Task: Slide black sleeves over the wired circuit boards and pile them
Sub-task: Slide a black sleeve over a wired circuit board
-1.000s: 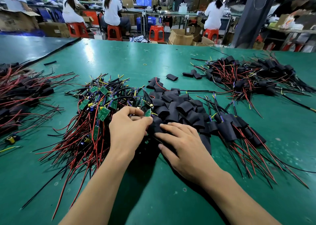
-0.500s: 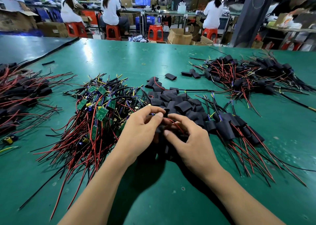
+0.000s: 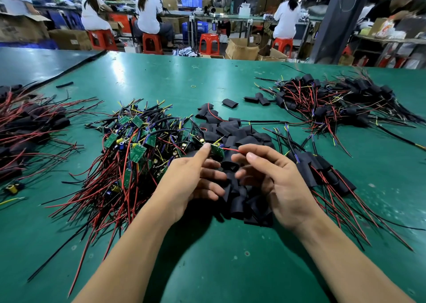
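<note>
Head view. My left hand [image 3: 189,178] pinches one board [image 3: 217,151] by its edge between thumb and forefinger, lifted just above the heap. Its red wire [image 3: 230,150] runs toward three o'clock into my right hand [image 3: 279,182], where thumb and forefinger pinch it; the other fingers are loosely curled. At six o'clock from the board a sleeve [image 3: 230,166] gapes open between my hands. I cannot tell whether my right fingers hold it or it only rests on the loose sleeves [image 3: 239,134].

I judge the step to be feeding the leads into that sleeve so the board can follow. To do it well I would:
- Gather every lead into the right pinch, not the red one alone, so none doubles back at the mouth.
- Keep the mouth rounded by pressing its two creases.
- Enter the board narrow end first, since the raised parts may snag on the rim.
- Push from the board with my left hand rather than haul on the wire, which I expect would strain the joint.

The bare boards [image 3: 138,141] lie at ten o'clock from my hands on the table [image 3: 207,268]. The sleeved ones [image 3: 322,171] lie just beside at three o'clock, and this one should join them, wires pointing the same way.
</note>
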Tool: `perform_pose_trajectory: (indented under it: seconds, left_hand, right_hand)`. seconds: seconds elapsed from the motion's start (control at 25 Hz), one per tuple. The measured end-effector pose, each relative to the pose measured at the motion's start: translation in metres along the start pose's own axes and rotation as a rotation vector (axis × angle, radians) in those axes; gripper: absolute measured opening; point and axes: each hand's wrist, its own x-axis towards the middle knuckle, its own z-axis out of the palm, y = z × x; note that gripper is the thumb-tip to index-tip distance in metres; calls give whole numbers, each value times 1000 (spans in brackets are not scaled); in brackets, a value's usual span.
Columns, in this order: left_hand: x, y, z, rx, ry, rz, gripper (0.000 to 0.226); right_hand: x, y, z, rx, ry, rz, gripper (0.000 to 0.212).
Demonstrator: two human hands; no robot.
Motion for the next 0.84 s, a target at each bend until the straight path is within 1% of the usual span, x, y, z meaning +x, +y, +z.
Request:
perform_pose_trajectory:
  seconds: [0.08, 0.2, 0.32, 0.4, 0.48, 0.6, 0.68, 0.72, 0.8, 0.84]
  left_hand:
    - [-1, 5, -2, -89, -32, -51, 55]
    - [-3, 9, -3, -195, -74, -84, 42]
    - [-8, 7, 3, -184, -178, -36, 28]
    - [-10, 4, 6, -198, -271, 45, 26]
    - [-12, 2, 7, -217, -340, 111, 29]
    - [-14, -3, 11, -178, -401, 164, 23]
    - [-14, -5, 14, -155, -368, 204, 20]
    - [-13, -5, 14, -160, -320, 231, 20]
    - [-8, -3, 13, -176, -166, 301, 15]
    - [-5, -2, 10, -184, -76, 336, 12]
  right_hand:
    - [-1, -4, -2, -40, -49, 52, 14]
    - [-2, -10, -7, -11, -45, 115, 18]
    - [-1, -17, -10, 189, 3, 122, 11]
    - [3, -19, -15, 326, 101, 118, 11]
    - [7, -20, -23, 440, 199, 123, 13]
    - [9, -21, -33, 628, 267, 113, 17]
    - [10, -20, -37, 703, 276, 117, 20]
    - [10, -19, -37, 708, 288, 127, 22]
    - [12, -16, -35, 644, 336, 174, 25]
    - [13, -14, -32, 551, 366, 201, 25]
